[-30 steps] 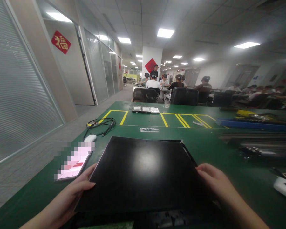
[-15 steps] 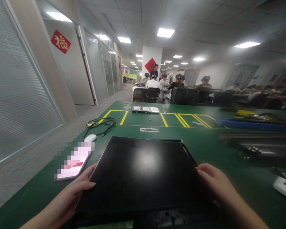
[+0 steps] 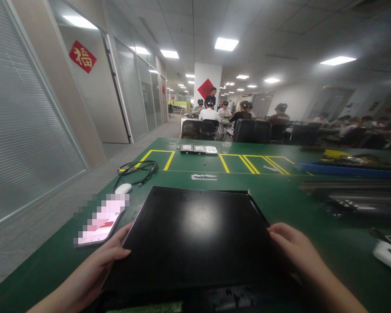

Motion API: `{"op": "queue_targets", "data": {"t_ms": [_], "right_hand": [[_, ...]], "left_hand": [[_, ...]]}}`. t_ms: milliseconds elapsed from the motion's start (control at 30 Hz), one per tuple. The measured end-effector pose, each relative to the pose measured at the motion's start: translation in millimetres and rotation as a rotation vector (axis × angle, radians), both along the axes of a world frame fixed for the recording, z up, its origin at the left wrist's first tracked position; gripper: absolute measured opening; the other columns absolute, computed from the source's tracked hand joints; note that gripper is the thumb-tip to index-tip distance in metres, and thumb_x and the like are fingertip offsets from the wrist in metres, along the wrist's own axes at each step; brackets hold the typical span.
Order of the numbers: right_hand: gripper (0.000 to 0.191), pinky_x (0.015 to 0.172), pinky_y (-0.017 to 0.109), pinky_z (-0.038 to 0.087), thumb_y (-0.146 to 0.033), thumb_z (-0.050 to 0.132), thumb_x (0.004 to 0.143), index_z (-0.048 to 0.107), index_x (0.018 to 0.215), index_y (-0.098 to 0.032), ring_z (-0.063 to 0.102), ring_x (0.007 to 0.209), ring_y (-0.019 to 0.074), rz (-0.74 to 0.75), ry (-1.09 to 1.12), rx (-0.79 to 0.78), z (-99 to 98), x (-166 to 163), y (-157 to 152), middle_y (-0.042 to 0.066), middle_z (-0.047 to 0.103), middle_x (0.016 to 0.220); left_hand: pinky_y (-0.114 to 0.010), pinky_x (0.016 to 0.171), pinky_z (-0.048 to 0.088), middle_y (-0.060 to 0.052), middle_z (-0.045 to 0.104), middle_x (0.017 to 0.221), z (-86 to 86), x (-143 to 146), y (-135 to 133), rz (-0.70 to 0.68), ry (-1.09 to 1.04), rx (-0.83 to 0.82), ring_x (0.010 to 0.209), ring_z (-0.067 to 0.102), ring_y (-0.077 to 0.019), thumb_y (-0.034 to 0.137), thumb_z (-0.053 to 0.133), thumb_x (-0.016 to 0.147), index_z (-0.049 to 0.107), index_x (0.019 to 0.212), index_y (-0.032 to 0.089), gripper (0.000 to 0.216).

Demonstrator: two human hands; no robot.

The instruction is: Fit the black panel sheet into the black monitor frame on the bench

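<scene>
A flat black panel (image 3: 189,239), glossy with a bright light reflection, fills the lower middle of the view. It lies over a dark boxy housing (image 3: 247,194), whose rim shows at the far right corner. My left hand (image 3: 112,250) is closed on the panel's left edge, thumb on top and fingers partly hidden beneath. On the opposite side, my right hand (image 3: 286,243) pinches the right edge near the housing's rim; some of its fingers are out of sight. A strip of green circuit board (image 3: 146,308) shows at the very bottom, below the panel's near edge.
On the green table (image 3: 247,178) are a pixelated phone (image 3: 104,224), a white mouse-like object (image 3: 123,188), a coiled black cable (image 3: 138,169) and hard drives (image 3: 198,149). Blurred metal parts (image 3: 355,204) and a blue tray (image 3: 345,169) lie right. People sit beyond.
</scene>
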State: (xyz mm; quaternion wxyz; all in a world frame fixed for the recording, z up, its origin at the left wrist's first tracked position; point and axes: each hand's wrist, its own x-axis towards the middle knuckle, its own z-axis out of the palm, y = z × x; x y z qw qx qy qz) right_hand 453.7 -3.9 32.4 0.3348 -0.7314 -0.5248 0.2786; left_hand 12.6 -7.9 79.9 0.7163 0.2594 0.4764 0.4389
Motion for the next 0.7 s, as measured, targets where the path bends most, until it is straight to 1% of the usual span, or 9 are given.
{"op": "queue_targets", "data": {"t_ms": [100, 200, 300, 400, 533, 700], "right_hand": [[0.028, 0.066, 0.030, 0.049, -0.047, 0.056, 0.075, 0.068, 0.082, -0.023, 0.068, 0.082, 0.0241, 0.000, -0.008, 0.004, 1.7, -1.0, -0.1, 0.005, 0.074, 0.086], [0.027, 0.069, 0.030, 0.049, -0.047, 0.056, 0.075, 0.068, 0.080, -0.024, 0.068, 0.084, 0.0243, 0.008, -0.027, 0.011, 2.6, -1.7, 0.3, 0.004, 0.075, 0.086], [0.027, 0.071, 0.030, 0.049, -0.048, 0.056, 0.075, 0.068, 0.080, -0.024, 0.068, 0.084, 0.0239, 0.017, -0.051, 0.015, 2.0, -1.3, 0.5, 0.003, 0.074, 0.084], [0.028, 0.069, 0.030, 0.049, -0.049, 0.056, 0.075, 0.068, 0.081, -0.024, 0.068, 0.085, 0.0240, 0.020, -0.039, 0.011, 0.7, -0.6, 0.3, 0.004, 0.074, 0.085], [0.027, 0.067, 0.030, 0.049, -0.047, 0.056, 0.074, 0.069, 0.081, -0.024, 0.068, 0.084, 0.0240, 0.003, -0.030, 0.023, -0.6, -0.5, 0.8, 0.004, 0.075, 0.085], [0.028, 0.069, 0.030, 0.049, -0.048, 0.055, 0.074, 0.069, 0.082, -0.024, 0.068, 0.083, 0.0238, 0.008, -0.055, 0.017, -1.0, -0.2, 1.4, 0.003, 0.075, 0.085]], "left_hand": [[-0.044, 0.079, 0.061, -0.004, 0.079, 0.105, 1.1, 0.8, 1.2, 0.001, 0.026, 0.015, 0.100, 0.071, -0.0354, 0.010, 0.074, 0.067, 0.038, 0.145, 0.028, 0.087], [-0.040, 0.073, 0.063, -0.003, 0.080, 0.102, 2.6, 2.0, 1.4, -0.001, 0.045, 0.022, 0.098, 0.072, -0.0342, 0.010, 0.074, 0.068, 0.038, 0.145, 0.029, 0.087], [-0.044, 0.080, 0.061, -0.005, 0.078, 0.109, 3.2, 3.1, 1.3, -0.016, 0.050, 0.015, 0.099, 0.072, -0.0349, 0.010, 0.073, 0.068, 0.036, 0.145, 0.028, 0.087], [-0.046, 0.086, 0.058, -0.007, 0.075, 0.117, 2.3, 3.6, 1.9, -0.018, 0.044, 0.027, 0.102, 0.070, -0.0359, 0.010, 0.073, 0.068, 0.035, 0.145, 0.027, 0.088], [-0.047, 0.087, 0.058, -0.006, 0.073, 0.122, -0.4, 2.7, 2.2, -0.028, 0.026, 0.025, 0.105, 0.069, -0.0357, 0.010, 0.072, 0.068, 0.032, 0.147, 0.030, 0.091], [-0.048, 0.090, 0.056, -0.006, 0.072, 0.123, -2.6, -0.1, 1.9, -0.021, -0.008, 0.000, 0.111, 0.065, -0.0364, 0.010, 0.073, 0.068, 0.030, 0.148, 0.031, 0.094]]}}
